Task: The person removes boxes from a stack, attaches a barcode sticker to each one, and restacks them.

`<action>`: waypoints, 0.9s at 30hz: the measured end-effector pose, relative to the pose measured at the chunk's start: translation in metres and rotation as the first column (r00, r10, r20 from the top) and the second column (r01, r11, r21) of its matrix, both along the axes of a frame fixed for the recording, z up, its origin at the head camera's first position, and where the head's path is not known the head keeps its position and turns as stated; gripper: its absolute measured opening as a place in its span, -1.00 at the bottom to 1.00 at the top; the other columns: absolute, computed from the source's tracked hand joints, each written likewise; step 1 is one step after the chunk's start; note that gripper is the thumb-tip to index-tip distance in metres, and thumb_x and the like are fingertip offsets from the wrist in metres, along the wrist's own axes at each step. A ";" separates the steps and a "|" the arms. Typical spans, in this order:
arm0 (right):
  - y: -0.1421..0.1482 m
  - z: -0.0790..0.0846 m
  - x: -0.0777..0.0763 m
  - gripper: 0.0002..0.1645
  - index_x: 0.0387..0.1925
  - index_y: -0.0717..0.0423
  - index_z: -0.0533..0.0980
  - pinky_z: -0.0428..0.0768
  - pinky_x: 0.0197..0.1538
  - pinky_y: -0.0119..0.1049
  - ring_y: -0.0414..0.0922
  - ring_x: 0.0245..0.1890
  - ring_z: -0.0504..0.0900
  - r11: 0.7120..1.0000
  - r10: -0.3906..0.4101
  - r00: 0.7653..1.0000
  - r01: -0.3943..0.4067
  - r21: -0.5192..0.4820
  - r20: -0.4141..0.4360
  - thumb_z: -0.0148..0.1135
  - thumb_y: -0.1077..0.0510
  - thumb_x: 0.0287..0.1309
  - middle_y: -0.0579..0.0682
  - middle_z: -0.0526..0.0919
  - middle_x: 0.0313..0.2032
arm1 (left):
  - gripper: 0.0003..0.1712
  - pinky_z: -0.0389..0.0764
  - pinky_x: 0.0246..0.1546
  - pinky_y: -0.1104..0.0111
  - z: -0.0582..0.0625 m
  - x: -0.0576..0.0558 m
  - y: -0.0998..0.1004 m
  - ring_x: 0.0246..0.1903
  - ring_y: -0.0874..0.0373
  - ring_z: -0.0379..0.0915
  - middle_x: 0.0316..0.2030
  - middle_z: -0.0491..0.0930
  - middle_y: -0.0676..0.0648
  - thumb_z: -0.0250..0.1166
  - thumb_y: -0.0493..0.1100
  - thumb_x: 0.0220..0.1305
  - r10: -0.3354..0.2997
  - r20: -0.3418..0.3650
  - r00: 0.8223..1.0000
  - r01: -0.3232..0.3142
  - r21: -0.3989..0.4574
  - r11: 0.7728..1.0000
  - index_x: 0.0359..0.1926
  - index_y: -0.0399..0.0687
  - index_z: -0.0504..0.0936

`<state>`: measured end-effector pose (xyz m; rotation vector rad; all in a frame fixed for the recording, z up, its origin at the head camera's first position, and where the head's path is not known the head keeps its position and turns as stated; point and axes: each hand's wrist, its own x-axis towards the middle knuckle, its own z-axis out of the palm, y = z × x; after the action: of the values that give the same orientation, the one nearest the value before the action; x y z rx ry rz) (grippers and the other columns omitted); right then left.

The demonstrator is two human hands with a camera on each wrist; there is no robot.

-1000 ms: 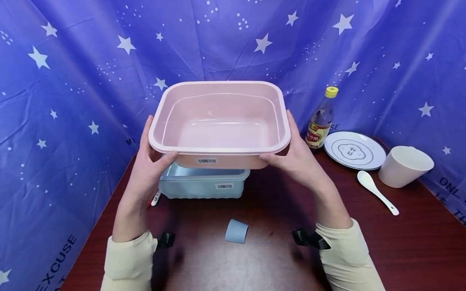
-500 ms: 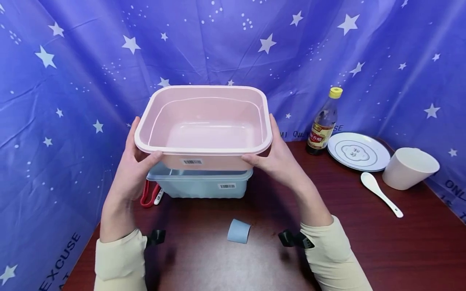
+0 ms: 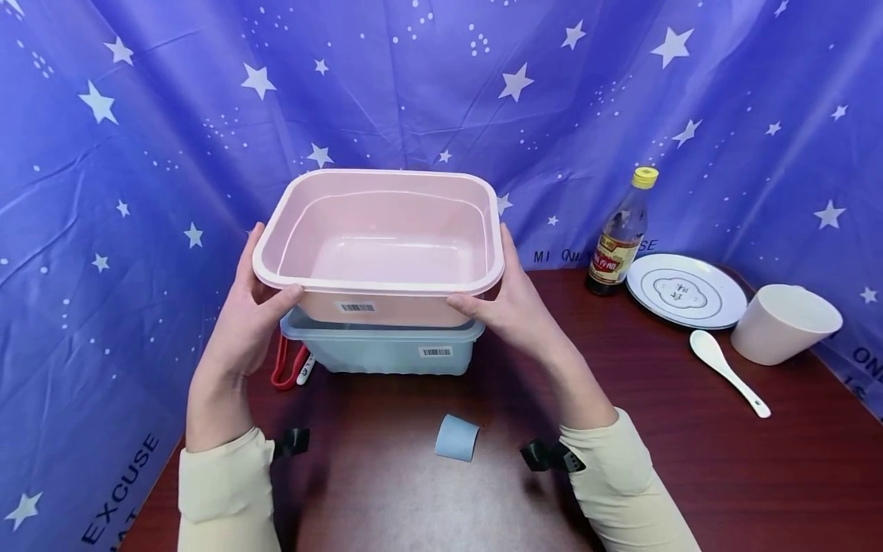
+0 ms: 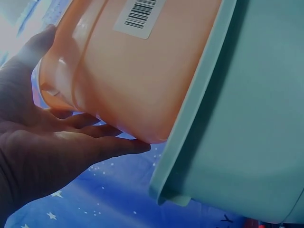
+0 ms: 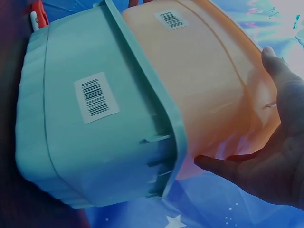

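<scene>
A pink plastic basin [image 3: 386, 257], upright with nothing in it, is held by both hands over a light blue basin [image 3: 393, 353] on the table. My left hand [image 3: 241, 322] grips its left end, thumb at the front of the rim and fingers along the side. At the other end my right hand [image 3: 517, 314] grips it the same way. In the wrist views the pink basin's base [image 4: 142, 109] reaches the blue rim [image 5: 166, 107], and its lowest part is hidden behind that rim. I cannot tell whether it touches the blue basin inside.
On the dark wood table lie a small blue tapered piece [image 3: 457, 438], a red looped handle [image 3: 284, 368] and a white stick [image 3: 306, 370]. Right of the basins are a bottle [image 3: 617, 245], plates [image 3: 648, 280], a white spoon [image 3: 724, 368] and a cup [image 3: 769, 333]. Starry cloth hangs behind.
Both hands have brought the pink basin leftward and down, so it now sits more squarely over the blue basin. The red looped handle has come into fuller view. The grip is unchanged.
</scene>
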<state>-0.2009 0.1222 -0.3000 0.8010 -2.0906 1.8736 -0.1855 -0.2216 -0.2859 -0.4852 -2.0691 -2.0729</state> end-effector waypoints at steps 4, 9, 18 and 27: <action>-0.004 0.009 0.009 0.25 0.55 0.06 -0.06 0.50 0.19 -0.04 0.02 0.10 0.54 1.000 0.009 1.000 -0.010 0.017 0.028 0.53 0.31 -0.01 0.16 0.43 0.24 | 0.12 0.43 0.17 0.50 -0.003 -0.003 -0.003 0.44 -0.13 0.00 0.56 -0.04 -0.09 0.27 -0.35 0.29 0.008 0.018 1.000 -0.008 -0.018 1.000 0.63 0.22 -0.23; -0.005 0.014 0.015 0.22 0.54 0.15 -0.07 0.44 0.23 -0.08 0.03 0.11 0.54 0.989 -0.065 0.996 0.055 0.139 0.066 0.52 0.23 0.03 0.19 0.48 0.20 | 0.12 0.41 0.15 0.51 -0.007 -0.007 -0.006 0.44 -0.14 0.02 0.56 -0.04 -0.16 0.28 -0.37 0.29 0.014 0.038 0.999 -0.013 -0.044 0.999 0.63 0.10 -0.23; -0.003 0.006 0.010 0.28 0.58 0.02 -0.12 0.38 0.28 -0.04 0.02 0.16 0.51 0.976 -0.086 0.990 0.061 0.208 0.110 0.54 0.14 0.04 0.19 0.47 0.23 | 0.11 0.43 0.10 0.55 -0.014 -0.012 -0.010 0.39 -0.17 0.10 0.51 0.03 -0.31 0.32 -0.42 0.25 0.013 0.040 0.999 -0.008 -0.119 0.993 0.62 -0.06 -0.19; -0.001 -0.032 -0.016 0.29 0.57 -0.19 -0.09 0.26 0.36 -0.05 0.09 0.26 0.42 0.982 -0.059 0.993 0.041 0.185 0.098 0.58 0.04 0.01 0.09 0.37 0.32 | 0.06 0.50 0.02 0.52 -0.025 -0.016 -0.014 0.24 -0.18 0.22 0.41 0.13 -0.35 0.35 -0.42 0.23 -0.001 0.064 0.998 0.014 -0.213 0.977 0.57 -0.10 -0.10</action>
<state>-0.2174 0.1216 -0.3318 0.6958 -2.3505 1.7507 -0.2019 -0.2358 -0.3106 -0.4634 -2.3439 -1.9029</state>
